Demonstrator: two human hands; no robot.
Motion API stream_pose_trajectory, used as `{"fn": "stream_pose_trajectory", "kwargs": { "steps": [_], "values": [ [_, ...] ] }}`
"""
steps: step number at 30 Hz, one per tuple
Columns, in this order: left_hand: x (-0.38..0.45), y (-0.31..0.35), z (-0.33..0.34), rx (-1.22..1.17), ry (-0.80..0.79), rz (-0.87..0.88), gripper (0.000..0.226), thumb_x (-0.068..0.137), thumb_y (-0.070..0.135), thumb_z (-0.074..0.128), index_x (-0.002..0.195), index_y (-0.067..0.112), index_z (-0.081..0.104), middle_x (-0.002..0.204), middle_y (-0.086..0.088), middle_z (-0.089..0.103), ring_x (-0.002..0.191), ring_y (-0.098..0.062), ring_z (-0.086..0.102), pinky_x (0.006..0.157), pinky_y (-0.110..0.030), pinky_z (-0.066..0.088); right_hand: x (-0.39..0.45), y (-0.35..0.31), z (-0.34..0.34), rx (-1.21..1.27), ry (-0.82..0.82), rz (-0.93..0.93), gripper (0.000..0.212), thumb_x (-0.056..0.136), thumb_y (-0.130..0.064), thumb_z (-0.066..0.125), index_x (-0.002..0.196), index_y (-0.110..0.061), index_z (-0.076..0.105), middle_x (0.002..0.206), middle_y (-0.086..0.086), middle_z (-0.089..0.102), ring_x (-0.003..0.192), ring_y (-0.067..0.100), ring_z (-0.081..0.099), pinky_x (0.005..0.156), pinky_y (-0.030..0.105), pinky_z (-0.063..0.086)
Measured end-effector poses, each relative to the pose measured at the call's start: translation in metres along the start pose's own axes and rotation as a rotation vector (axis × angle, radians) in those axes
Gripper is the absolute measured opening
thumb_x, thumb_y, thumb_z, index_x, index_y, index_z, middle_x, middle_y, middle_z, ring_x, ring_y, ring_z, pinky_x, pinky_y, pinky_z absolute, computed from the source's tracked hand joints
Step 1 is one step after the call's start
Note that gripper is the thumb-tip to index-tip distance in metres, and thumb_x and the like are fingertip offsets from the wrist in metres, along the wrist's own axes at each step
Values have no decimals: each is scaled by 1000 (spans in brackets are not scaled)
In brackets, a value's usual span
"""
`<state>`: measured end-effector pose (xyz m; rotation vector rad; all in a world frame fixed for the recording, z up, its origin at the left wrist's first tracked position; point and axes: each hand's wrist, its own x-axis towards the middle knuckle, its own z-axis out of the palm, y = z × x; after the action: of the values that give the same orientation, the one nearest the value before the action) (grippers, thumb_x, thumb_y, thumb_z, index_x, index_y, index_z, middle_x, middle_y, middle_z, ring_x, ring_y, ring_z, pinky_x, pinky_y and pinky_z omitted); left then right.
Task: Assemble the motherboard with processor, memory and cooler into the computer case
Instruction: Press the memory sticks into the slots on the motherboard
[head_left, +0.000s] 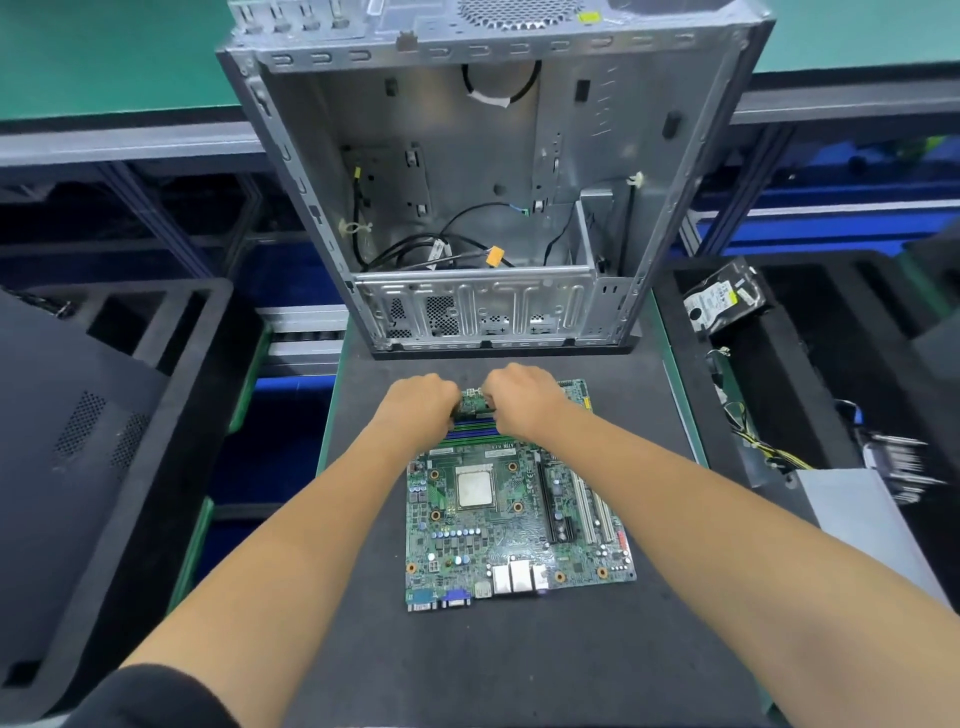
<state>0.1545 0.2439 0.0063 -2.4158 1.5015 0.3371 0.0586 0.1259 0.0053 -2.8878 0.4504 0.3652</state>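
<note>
A green motherboard (519, 525) lies flat on the dark mat, its rear ports facing me. The silver processor (474, 486) sits in its socket in the board's middle. At the board's far edge a green memory stick (474, 404) stands on edge over the blue and green memory slots (472, 434). My left hand (420, 404) grips its left end and my right hand (519, 397) grips its right end. The open metal computer case (488, 171) lies just beyond, with loose cables inside. No cooler is in sight.
A black foam tray (130, 415) with a dark side panel stands at the left. On the right, another foam tray (810, 374) holds a hard drive (724, 299), a power supply (862, 499) and its wire bundle. The mat (493, 665) is bare near me.
</note>
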Motion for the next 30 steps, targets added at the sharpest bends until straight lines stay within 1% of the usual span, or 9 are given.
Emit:
{"fn": "stream_pose_trajectory", "kwargs": {
  "steps": [3,6,9,15,21,23,25,27,30],
  "values": [
    [2,4,2,12,36,-9,2,86,11,59,88,11,59,79,-6,59,85,-29,62,63,-32,41,1,-1,-1,-33,-4,-2,27,80,0,61,65,-14,43,67,3,45,71,28,50,62,32,39],
    [2,8,2,44,67,-11,22,79,5,56,65,13,41,58,1,36,67,-26,52,57,-31,37,2,-2,-3,-53,-1,-20,32,79,0,61,61,-15,38,63,2,41,66,26,49,60,32,39],
    [2,10,8,40,95,-14,22,77,6,55,64,14,41,56,2,33,62,-23,44,56,-29,34,4,0,-1,-66,10,-38,33,78,-1,61,61,-15,37,62,1,41,65,25,49,60,32,38],
    [5,9,20,0,136,-53,20,74,5,58,65,13,43,61,-2,44,61,-25,42,55,-30,29,5,2,5,-32,44,-50,36,75,1,60,59,-16,33,60,1,39,65,26,46,61,32,36],
    [3,11,12,-40,114,-89,11,76,4,58,72,12,51,70,-6,57,66,-26,49,57,-31,36,2,5,2,51,14,-17,36,76,4,58,58,-16,35,60,0,40,66,26,46,59,31,35],
    [2,7,5,-126,82,-85,4,79,6,59,80,9,60,81,-8,63,76,-28,57,62,-33,44,0,11,-4,152,-41,-24,31,82,-1,62,62,-16,45,67,0,49,74,25,49,65,32,43],
    [-1,1,4,-299,42,-105,7,83,11,64,89,10,66,90,-8,66,87,-29,60,72,-37,51,-5,21,-9,280,-53,-15,6,86,-14,69,82,-16,66,86,1,63,85,20,55,77,34,50],
    [-9,-6,8,-503,66,-137,12,84,18,70,93,12,68,93,-5,67,88,-24,61,77,-38,52,-13,33,-11,469,8,76,19,85,-22,74,101,-12,69,95,2,66,90,17,59,81,33,50],
    [-24,-16,14,-770,283,-320,14,85,23,71,94,13,66,84,-1,63,80,-18,57,73,-29,48,-23,48,-13,593,64,260,17,88,-23,73,88,-7,67,82,6,63,79,19,56,73,30,45]
  ]
}}
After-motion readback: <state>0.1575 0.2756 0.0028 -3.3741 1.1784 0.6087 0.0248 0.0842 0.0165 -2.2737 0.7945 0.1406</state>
